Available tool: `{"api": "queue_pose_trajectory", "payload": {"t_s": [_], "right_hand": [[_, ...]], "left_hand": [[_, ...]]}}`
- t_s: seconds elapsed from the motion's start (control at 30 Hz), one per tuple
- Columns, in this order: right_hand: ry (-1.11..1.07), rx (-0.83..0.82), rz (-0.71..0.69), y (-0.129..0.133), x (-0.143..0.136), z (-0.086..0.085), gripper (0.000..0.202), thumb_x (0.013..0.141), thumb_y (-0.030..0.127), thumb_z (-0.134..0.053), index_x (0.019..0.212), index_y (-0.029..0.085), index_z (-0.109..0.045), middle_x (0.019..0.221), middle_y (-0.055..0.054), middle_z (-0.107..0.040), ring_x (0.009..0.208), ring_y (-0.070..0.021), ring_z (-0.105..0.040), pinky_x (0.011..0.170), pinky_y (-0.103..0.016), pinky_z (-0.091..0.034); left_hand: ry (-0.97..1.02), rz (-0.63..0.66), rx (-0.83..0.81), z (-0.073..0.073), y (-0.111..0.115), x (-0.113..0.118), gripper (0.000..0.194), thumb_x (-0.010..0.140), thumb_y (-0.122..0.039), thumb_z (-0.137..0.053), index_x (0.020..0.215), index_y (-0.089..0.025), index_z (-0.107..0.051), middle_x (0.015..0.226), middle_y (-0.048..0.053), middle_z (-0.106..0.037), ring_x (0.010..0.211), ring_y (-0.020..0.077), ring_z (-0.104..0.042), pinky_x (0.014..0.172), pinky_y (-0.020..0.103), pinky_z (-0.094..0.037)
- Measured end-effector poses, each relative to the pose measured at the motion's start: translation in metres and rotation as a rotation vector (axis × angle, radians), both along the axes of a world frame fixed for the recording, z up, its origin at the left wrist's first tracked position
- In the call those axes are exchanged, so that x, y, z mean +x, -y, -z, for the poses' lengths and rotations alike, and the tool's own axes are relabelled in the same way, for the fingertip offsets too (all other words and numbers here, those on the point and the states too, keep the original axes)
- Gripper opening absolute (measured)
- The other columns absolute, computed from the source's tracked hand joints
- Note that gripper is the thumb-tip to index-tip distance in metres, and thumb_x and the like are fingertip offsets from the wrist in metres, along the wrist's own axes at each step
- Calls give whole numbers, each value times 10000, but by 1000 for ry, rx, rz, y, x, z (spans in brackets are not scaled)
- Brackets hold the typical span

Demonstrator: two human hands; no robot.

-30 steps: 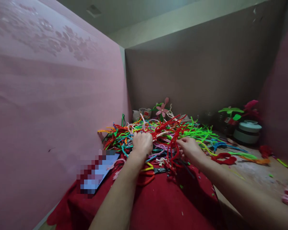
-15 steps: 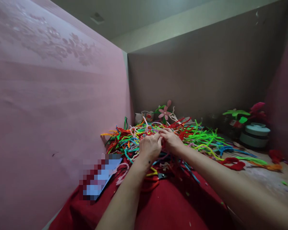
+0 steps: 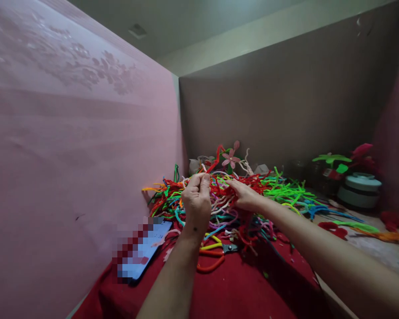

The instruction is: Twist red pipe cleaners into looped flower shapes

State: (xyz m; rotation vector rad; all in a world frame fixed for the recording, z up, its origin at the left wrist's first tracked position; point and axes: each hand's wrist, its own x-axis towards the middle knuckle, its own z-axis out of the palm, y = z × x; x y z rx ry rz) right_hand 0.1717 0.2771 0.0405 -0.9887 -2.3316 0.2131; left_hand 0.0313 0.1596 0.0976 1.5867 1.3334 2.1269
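Note:
My left hand [image 3: 197,195] is closed in a pinch on a bent red pipe cleaner [image 3: 214,163], which sticks up above its fingers. To the right, my right hand [image 3: 246,195] reaches into the pile of pipe cleaners [image 3: 286,192], fingers stretched out among red ones; its fingertips are partly hidden. The pile mixes red, green, white, blue, orange and purple stems. Just below the hands lie scissors [image 3: 211,253] with one yellow and one red-orange handle, their blades under the pile's front edge.
A phone [image 3: 142,252] lies on the red cloth [image 3: 232,292] at left, beside a pink wall. Behind the pile stands a pink pipe-cleaner flower [image 3: 231,158]. Farther right are a lidded jar [image 3: 361,190], a green leafy piece [image 3: 332,158] and loose stems [image 3: 359,227].
My hands have moved apart. The left has shifted slightly left and up with the red pipe cleaner, while the right has opened its fingers over the pile. More of the scissors shows.

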Motion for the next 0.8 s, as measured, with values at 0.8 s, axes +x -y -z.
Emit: {"api": "queue_pose_trajectory", "payload": {"t_s": [0.8], "right_hand": [[-1732,-793,84,116,125,-20,122,793,136,-510,699,176,-576,607,-2,-632,575,-105,-614,554,-216,-488]], "left_hand": [[-1118,341,-164,36,18,63,305,866,-280,-354,679,-172,-570,542,-38,-444,500,70,-337,525,184,-268]]}}
